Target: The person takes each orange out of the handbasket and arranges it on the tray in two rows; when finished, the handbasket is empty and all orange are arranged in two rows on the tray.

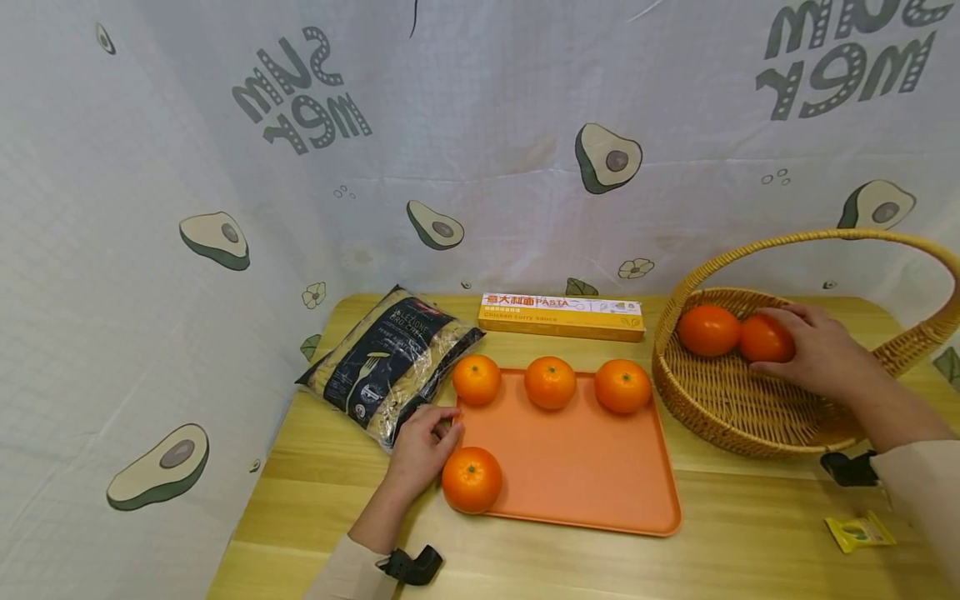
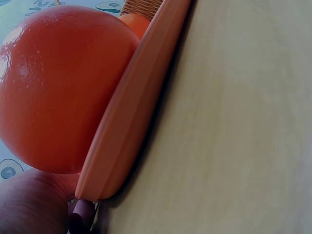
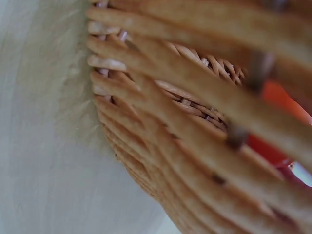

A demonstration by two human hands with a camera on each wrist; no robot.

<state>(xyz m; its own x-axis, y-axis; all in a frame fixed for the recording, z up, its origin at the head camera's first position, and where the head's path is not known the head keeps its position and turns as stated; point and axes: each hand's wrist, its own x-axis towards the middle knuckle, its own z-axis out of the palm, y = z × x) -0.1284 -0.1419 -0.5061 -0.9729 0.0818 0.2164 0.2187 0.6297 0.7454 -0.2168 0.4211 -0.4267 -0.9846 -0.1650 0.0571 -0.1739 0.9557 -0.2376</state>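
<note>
My right hand [image 1: 821, 354] reaches into a wicker basket [image 1: 678, 400] and grips a red tomato [image 1: 765, 337]. Another tomato [image 1: 708, 331] lies beside it. Woven strands fill most of the right wrist view, with part of a red tomato [image 3: 265, 148] behind them. At the left side of an orange tray [image 1: 577, 467], my left hand [image 1: 420, 450] holds the rim between thumb and fingers. Just in front of that hand, an orange [image 1: 472, 480] sits at the tray's near left corner; it looms large in the left wrist view. Three more oranges [image 1: 551, 383] line the tray's far edge.
A bag of pasta [image 1: 393, 358] lies left of the tray, close to my left hand. Behind the tray stands a yellow and white pasta box [image 1: 561, 317]. The basket's tall handle [image 1: 817, 237] arches over my right hand. A small yellow packet [image 1: 859, 532] lies at the near right.
</note>
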